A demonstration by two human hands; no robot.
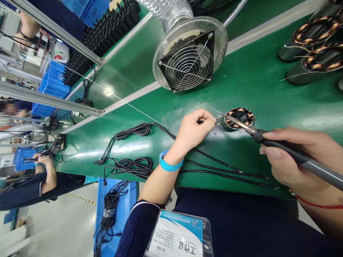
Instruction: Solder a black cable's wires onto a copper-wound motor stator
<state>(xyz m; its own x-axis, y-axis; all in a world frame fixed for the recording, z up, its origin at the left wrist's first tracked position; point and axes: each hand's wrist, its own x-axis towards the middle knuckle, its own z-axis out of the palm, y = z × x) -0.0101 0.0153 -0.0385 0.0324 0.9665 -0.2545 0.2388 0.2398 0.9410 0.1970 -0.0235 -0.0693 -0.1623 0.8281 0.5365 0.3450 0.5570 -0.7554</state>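
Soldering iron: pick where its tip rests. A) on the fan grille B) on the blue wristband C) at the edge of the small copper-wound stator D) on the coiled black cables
C: the soldering iron, held by the right hand, has its tip at the stator rim, where the left hand brings a thin wire.

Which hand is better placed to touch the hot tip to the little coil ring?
The right hand, probably. It grips the soldering iron, whose tip already lies across the coil ring. The left hand is busy pinching a thin wire beside the ring.
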